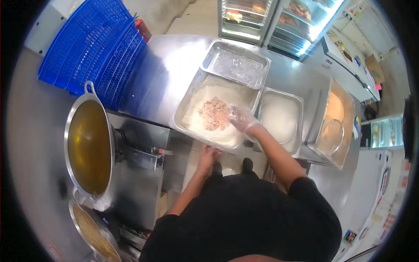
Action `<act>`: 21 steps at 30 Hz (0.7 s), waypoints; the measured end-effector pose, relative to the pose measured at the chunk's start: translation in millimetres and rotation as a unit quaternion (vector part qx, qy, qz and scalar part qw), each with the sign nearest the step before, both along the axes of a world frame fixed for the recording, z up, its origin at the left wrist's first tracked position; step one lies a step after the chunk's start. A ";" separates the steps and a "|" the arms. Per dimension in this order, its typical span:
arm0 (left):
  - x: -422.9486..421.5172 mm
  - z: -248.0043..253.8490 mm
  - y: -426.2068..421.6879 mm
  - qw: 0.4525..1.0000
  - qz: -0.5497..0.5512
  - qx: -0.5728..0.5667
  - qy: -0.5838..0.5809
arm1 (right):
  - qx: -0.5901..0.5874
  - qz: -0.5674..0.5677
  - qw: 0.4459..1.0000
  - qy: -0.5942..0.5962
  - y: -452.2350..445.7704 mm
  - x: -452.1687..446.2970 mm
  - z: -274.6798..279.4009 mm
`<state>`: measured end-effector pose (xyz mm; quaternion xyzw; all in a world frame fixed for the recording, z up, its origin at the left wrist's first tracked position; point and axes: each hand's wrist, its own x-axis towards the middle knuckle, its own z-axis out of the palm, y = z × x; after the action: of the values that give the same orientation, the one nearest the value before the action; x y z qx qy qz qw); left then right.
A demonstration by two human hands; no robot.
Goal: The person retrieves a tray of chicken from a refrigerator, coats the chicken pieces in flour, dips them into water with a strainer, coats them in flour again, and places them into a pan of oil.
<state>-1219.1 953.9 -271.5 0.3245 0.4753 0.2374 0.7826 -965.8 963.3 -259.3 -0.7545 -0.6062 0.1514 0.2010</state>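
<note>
My right hand (242, 118), in a clear plastic glove, is at the right edge of a pile of pale pink raw meat pieces (214, 114). Its fingers look stretched out and loosely apart, with nothing visible in them. The meat lies on white flour (196, 98) in a deep metal tray (180, 117). At the tray's near edge, my bare left hand (208, 158) has its fingers curled on the rim; part of them is hidden. A shallower metal pan (235, 65), dusted white, rests across the tray's far end.
Right of the tray stand a metal pan (301, 126) of whitish liquid and a container (321, 150) of orange-tan powder with a round strainer. On the left are a wok (89, 148) of yellow oil, another pan (94, 231) and stacked blue baskets (94, 43). Lit glass-door fridges (279, 26) stand behind.
</note>
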 end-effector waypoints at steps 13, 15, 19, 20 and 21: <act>-49.3 31.1 142.7 0.912 0.038 0.380 0.149 | -0.008 -0.180 0.984 -0.014 179.7 109.7 -169.5; -43.9 13.1 152.4 0.902 0.052 0.393 0.170 | 0.028 -0.127 0.991 0.005 209.7 80.1 -159.3; -27.2 -8.3 167.2 0.858 0.021 0.479 0.183 | -0.151 0.093 0.982 -0.068 242.1 3.2 -132.0; -23.5 -12.5 166.4 0.859 0.018 0.473 0.195 | -0.169 0.126 0.975 -0.072 235.3 -13.7 -111.9; -22.7 -11.4 166.1 0.852 0.021 0.483 0.201 | -0.187 0.160 0.966 -0.076 221.4 -32.7 -84.1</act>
<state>-1241.8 1120.0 -282.9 0.6921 0.4542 0.3835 0.4094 -998.5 1184.7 -343.4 -0.6815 -0.6932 0.2339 -0.0172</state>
